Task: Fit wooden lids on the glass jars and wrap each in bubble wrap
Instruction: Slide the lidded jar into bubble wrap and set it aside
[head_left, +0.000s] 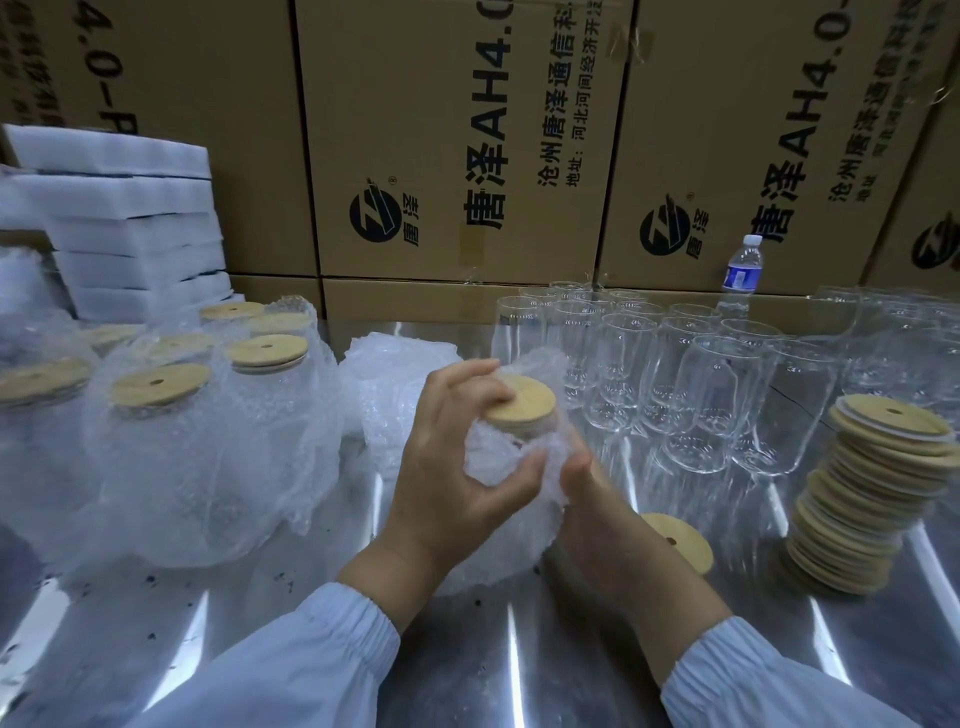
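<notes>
At the centre of a shiny metal table (467, 649), a person in pale blue sleeves (322, 660) is holding one glass jar (514, 441) between both hands. A wooden lid (524, 402) with a small hole is sitting on the jar, and bubble wrap (493, 470) is bunching around its body.

The left hand (447, 462) is gripping the jar from the left, fingers curling over the lid's edge and thumb pressing into the wrap. The right hand (597, 509) is clutching the bubble wrap against the jar's right side, its fingers mostly hidden behind it. Whether the jar's base is touching the table cannot be told.

To the left of the grip, finished jars (161, 415), already lidded and wrapped, are standing close together. Just beyond the grip, a heap of spare wrap (395, 384) is lying. Beyond and to the right, bare jars (701, 395) without lids are standing in rows. Just beside the right wrist, a loose lid (675, 535) is lying flat. Farther right, a tall lid stack (872, 493) is leaning slightly.

Far behind the grip, a water bottle (743, 270) is standing against printed cardboard cartons (457, 156), and white foam sheets (135, 223) are sitting piled at the far left.
</notes>
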